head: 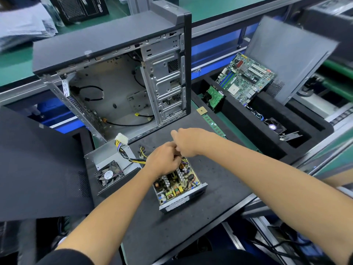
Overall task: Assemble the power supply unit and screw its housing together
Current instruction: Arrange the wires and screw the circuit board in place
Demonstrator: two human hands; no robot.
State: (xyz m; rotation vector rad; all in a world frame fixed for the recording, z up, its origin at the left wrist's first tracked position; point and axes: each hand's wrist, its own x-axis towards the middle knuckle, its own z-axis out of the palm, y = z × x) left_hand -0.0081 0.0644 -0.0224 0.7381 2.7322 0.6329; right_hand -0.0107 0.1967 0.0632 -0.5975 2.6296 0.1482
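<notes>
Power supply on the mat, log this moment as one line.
step: cable handling | left hand: grips cable bundle | right hand: fingers curled at same spot, grip unclear | PSU base: open, board exposed | fan cover: off, beside it

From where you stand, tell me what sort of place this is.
Most likely a computer assembly or repair line in a workshop. An open tower case stands on a black foam mat, a bare motherboard sits in a foam tray, and both hands work at an opened power supply unit.
</notes>
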